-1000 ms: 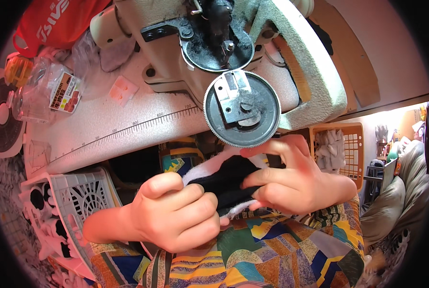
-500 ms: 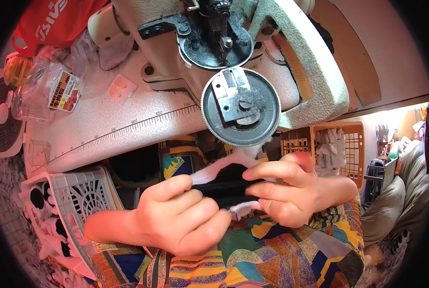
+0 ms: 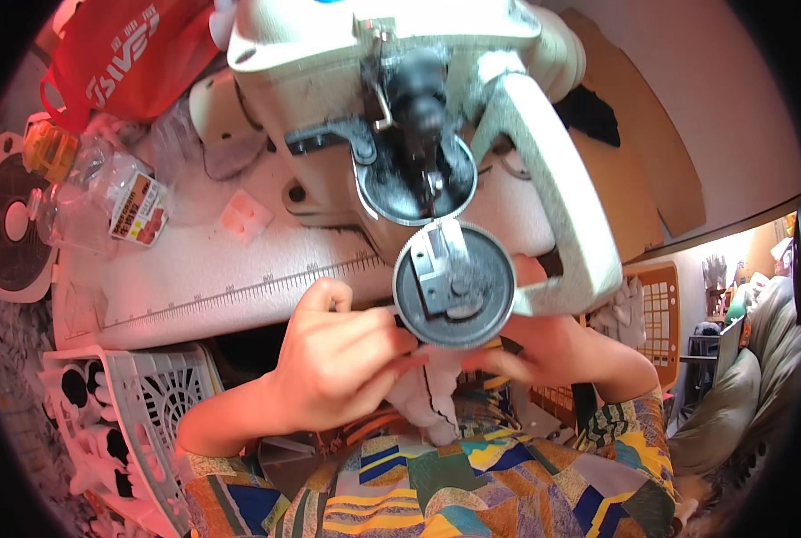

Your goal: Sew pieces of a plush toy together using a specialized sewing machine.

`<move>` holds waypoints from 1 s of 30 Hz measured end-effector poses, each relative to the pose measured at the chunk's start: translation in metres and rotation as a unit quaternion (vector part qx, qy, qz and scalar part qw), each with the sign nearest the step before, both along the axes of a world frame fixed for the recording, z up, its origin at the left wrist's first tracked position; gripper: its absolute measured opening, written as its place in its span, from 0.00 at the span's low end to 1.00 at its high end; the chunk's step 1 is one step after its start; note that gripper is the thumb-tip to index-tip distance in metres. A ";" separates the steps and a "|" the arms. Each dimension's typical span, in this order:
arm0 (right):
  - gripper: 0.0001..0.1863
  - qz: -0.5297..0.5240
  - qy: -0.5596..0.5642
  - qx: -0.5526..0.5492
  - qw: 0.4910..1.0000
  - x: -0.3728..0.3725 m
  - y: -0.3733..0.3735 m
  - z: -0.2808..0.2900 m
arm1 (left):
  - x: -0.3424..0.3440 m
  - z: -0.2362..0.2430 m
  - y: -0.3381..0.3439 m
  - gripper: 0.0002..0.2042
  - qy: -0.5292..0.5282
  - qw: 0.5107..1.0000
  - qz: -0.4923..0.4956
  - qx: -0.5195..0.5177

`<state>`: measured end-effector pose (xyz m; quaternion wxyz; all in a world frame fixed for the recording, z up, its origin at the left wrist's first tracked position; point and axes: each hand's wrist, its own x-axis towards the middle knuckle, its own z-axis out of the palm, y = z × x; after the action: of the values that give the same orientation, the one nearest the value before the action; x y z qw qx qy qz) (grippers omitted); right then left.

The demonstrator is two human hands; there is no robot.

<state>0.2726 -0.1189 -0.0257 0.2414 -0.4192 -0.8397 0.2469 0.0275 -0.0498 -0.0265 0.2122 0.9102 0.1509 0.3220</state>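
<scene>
A white fuzzy fabric piece (image 3: pixel 429 394) with a thin dark line down it hangs below the lower toothed disc of a sewing machine (image 3: pixel 454 287). My left hand (image 3: pixel 333 359) is closed on the fabric's left side, fingertips at the disc's edge. On the other side, my right hand (image 3: pixel 548 345) has its thumb at the fabric; its other fingers are partly hidden behind the disc and the machine's curved arm. The upper metal disc (image 3: pixel 418 184) meets the lower one at the needle area. The fabric's upper edge is hidden by the disc.
A white basket (image 3: pixel 163 386) with black-and-white fuzzy pieces stands at the left. An orange basket (image 3: pixel 656 314) is at the right. On the machine table (image 3: pixel 194 296) lie a clear plastic jar (image 3: pixel 77 211) and a red bag (image 3: pixel 131 63). Brown cardboard (image 3: pixel 660 152) leans behind.
Both hands have moved up to the lower disc with the fabric. Its black inner side, spread between my hands before, is out of sight. The machine sits lower in view.
</scene>
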 end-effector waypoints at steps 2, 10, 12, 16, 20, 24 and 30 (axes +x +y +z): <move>0.21 -0.096 0.111 -0.034 0.989 0.003 0.010 -0.003 | 0.000 0.002 0.017 0.10 0.017 1.000 0.002 -0.023; 0.11 -0.023 0.303 0.000 0.953 -0.002 0.068 0.006 | -0.002 0.044 0.041 0.08 -0.088 0.989 0.112 0.046; 0.09 -0.005 0.335 0.016 0.942 -0.005 0.074 -0.004 | -0.005 0.045 0.038 0.11 -0.077 0.978 0.131 0.140; 0.08 -0.061 0.343 -0.043 0.936 -0.007 0.061 0.019 | -0.001 0.055 0.024 0.10 -0.007 0.956 0.150 0.253; 0.07 -0.130 0.263 0.015 0.956 -0.001 0.052 0.027 | 0.005 0.045 0.026 0.11 -0.024 0.953 0.141 0.266; 0.07 -0.164 0.264 -0.005 0.950 0.000 0.047 0.032 | 0.007 0.042 0.029 0.11 -0.057 0.955 0.130 0.259; 0.09 -0.140 0.265 -0.053 0.952 0.000 0.058 0.047 | 0.000 0.034 0.032 0.13 -0.067 0.957 0.136 0.248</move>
<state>0.2723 -0.0610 0.0210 0.4650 -0.4644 -0.6636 0.3575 0.0280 -0.0174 0.0078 -0.0563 0.8815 0.1737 0.4354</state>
